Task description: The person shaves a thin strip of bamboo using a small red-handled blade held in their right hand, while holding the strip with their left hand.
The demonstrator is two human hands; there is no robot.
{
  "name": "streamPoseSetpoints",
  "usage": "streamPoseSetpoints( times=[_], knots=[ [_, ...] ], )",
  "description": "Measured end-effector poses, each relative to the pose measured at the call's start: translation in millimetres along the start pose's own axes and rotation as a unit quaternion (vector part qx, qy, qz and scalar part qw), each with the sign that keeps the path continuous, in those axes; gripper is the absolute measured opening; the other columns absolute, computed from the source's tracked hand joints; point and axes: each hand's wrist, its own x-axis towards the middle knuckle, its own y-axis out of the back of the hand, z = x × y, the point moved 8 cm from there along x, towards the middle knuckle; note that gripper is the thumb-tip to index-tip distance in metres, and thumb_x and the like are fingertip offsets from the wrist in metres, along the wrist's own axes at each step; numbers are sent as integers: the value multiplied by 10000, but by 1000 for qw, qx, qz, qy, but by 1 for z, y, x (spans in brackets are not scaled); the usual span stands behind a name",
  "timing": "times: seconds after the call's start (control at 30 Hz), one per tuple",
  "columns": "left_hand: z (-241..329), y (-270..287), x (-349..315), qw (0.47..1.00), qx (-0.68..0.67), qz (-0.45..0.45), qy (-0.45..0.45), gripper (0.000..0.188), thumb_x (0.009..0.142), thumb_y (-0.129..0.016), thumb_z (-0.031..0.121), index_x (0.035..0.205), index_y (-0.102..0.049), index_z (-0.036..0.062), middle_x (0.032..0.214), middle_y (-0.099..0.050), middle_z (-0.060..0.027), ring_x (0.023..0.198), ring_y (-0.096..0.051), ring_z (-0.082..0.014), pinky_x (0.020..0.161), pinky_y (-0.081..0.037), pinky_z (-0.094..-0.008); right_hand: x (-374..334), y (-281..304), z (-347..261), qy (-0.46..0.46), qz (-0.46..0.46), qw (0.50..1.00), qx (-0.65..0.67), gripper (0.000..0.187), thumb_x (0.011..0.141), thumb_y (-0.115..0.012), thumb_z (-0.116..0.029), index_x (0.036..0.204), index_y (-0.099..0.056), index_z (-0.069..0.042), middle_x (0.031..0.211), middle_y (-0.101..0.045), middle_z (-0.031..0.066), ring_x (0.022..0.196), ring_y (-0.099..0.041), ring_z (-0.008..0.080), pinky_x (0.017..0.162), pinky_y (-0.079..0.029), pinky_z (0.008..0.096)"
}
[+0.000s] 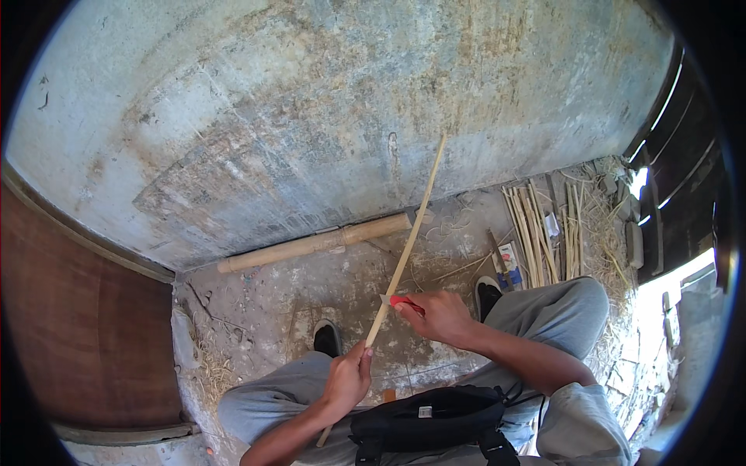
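Where the strip (413,234) slants from lower to upper centre frame, the left hand (347,380) clamps its lower part; the right hand (440,316), gripping a red knife (399,300), sits farther up.

Strip (409,245): pale wood, smooth, matt. Knife handle (402,301): red, plastic-looking. Knife blade (385,299): metal. Pole (315,247): wood, matt. Sticks (532,237): wood, matt. Bag (435,435): black cloth, matt. Trousers (548,307): grey cloth, matt. Wall (311,101): plaster-like, rough, stained. Floor (264,299): rough, dusty. Panel (85,334): brown wood, smooth.
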Motion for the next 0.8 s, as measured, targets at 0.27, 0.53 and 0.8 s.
streamPoseSetpoints(
  times=[0.27, 0.53, 0.8],
  knots=[
    [6, 0, -13, 999, 11, -33, 3, 107, 995, -570, 65, 1050, -610, -18, 674, -576, -263, 617, -628, -443, 515, -446, -447, 13, 24, 31, -56, 48, 997, -21, 372, 974, -595, -406, 1009, -744, -68, 721, -693, 195, 672, -688, 416, 634, -547, 527],
    [-5, -2, 0, 1000, 8, -15, 3, 166, 1008, -584, 133, 1049, -629, -21, 637, -561, -225, 522, -601, -336, 498, -426, -409, 18, 26, 41, -57, 87, 994, -34, 322, 963, -634, -357, 1019, -754, -64, 758, -691, 194, 673, -685, 399, 617, -552, 466],
    [-53, -31, 3, 978, -174, -60, 103, 305, 1080, -511, 263, 1124, -661, 1, 714, -523, 30, 576, -453, -49, 539, -387, -234, -11, -11, -7, 34, -8, 998, 56, 359, 972, -611, -382, 931, -723, -43, 713, -683, 198, 645, -674, 416, 610, -533, 509]
  ],
)
